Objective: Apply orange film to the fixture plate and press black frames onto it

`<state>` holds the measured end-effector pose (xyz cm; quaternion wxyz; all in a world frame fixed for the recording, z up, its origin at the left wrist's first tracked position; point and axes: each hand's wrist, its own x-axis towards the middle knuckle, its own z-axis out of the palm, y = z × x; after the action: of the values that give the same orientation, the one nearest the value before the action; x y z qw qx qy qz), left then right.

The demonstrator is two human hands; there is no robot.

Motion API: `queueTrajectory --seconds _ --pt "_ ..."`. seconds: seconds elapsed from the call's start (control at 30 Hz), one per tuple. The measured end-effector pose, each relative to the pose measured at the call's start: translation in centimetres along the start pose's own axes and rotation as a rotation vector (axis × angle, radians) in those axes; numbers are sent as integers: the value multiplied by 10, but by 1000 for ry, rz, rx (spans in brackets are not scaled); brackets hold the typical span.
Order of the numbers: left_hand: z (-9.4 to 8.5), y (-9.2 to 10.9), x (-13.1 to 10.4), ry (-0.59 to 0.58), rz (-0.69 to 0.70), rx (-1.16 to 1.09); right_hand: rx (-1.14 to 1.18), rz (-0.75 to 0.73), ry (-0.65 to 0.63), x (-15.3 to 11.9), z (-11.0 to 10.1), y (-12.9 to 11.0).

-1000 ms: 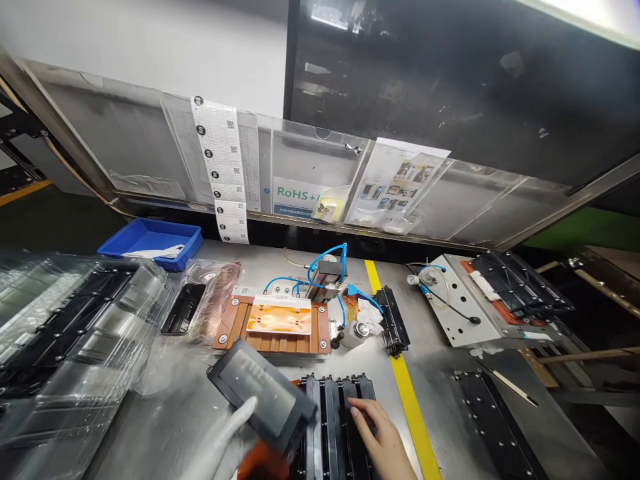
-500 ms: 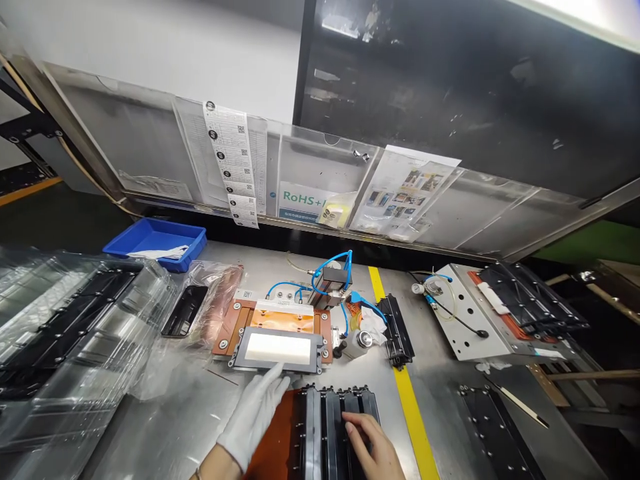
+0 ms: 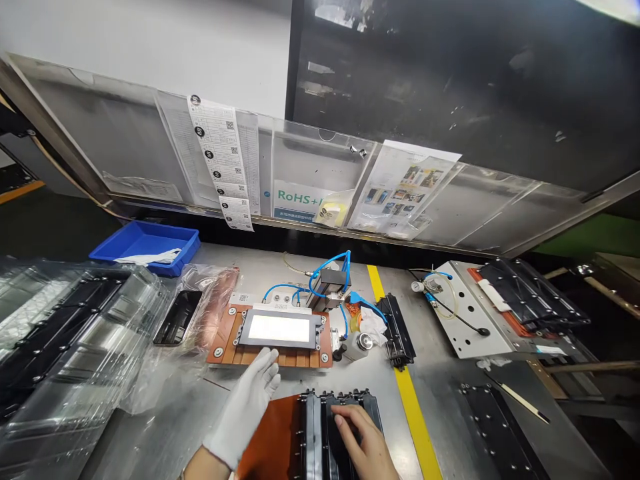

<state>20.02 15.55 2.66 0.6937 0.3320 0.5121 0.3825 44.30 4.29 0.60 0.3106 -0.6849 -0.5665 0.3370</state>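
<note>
A dark framed panel with a bright white rectangle point(image 3: 279, 329) lies on the copper-coloured fixture point(image 3: 240, 356). Just below its front edge is my left hand point(image 3: 247, 403), white-gloved, palm partly turned up, fingers loosely extended and holding nothing. My bare right hand point(image 3: 363, 437) rests over the row of black parts point(image 3: 313, 433) at the bottom centre, thumb and forefinger bent close together at one part's upper end. Whether a part is gripped between them is hidden. An orange-brown sheet point(image 3: 273, 437) lies left of the row.
A blue tray point(image 3: 145, 243), a phone point(image 3: 179, 317) on plastic wrap and clear trays of black parts point(image 3: 60, 333) are at left. Blue hoses and a bottle point(image 3: 357, 347) stand right of the fixture. Farther right are a grey metal fixture point(image 3: 463, 320) and a pen point(image 3: 523, 400).
The white-faced panel has moved back and now sits squarely on the fixture, covering its orange centre. My left hand has come off it and turned. My right hand has shifted slightly left.
</note>
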Motion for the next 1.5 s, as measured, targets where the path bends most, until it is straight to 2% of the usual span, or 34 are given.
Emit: queueTrajectory --seconds 0.1,0.2,0.27,0.37,0.47,0.63,0.73,0.83,0.97,1.03,1.13,1.23,1.33,1.43,1.5 --pt "-3 4 4 -5 -4 142 -38 -26 40 9 -3 -9" --pt "-3 15 8 -9 7 437 -84 -32 69 22 -10 -9" --pt "0 25 12 -26 116 697 -122 -30 89 34 -15 -7" --pt "10 36 24 -73 376 1006 -200 -36 109 56 -21 -3" --pt "19 31 38 -93 515 1206 -284 -60 89 77 -25 -2" --pt "24 10 52 -50 546 1389 -405 -96 2 97 -33 -10" --pt "21 14 50 -38 561 1412 -476 -85 -31 99 -39 -21" --pt "9 30 44 61 551 1378 -532 -53 -41 99 -42 -32" --pt "-27 52 41 249 423 1256 -549 -2 -47 101 -44 -42" --pt "-47 58 43 273 317 1195 -527 29 -58 101 -46 -44" --pt "-67 60 50 226 212 1120 -444 69 -61 101 -46 -45" --pt "-68 59 61 132 198 1040 -299 116 -43 109 -34 -46" --pt "-58 57 74 77 147 961 -102 204 -63 125 -8 -45" --pt "-50 55 79 109 9 881 103 300 -93 141 19 -45" --pt "-47 52 74 148 -76 818 223 330 -74 140 30 -43"
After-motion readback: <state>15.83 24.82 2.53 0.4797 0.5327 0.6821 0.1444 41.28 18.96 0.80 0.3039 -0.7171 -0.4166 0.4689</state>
